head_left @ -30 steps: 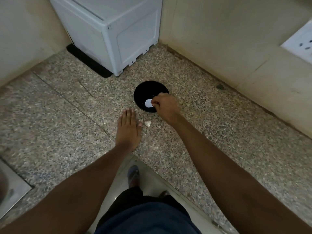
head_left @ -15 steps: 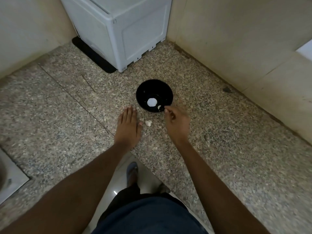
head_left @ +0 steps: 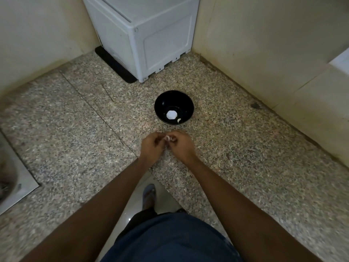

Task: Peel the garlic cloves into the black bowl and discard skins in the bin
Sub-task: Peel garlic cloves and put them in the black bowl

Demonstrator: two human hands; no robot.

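since 0.5 s ago the left hand (head_left: 151, 148) has lifted off the counter (head_left: 245, 157) and met the right hand (head_left: 182, 146), both pinching the clove (head_left: 167, 138) between curled fingers just before the bowl (head_left: 186, 103), which holds 1 peeled clove (head_left: 179, 120), so the next peel looks underway.

Your left hand (head_left: 152, 148) and right hand (head_left: 182, 146) pinch one garlic clove (head_left: 167, 138) between them above the counter (head_left: 75, 129), just short of the bowl (head_left: 174, 110), which holds a peeled clove (head_left: 179, 120).
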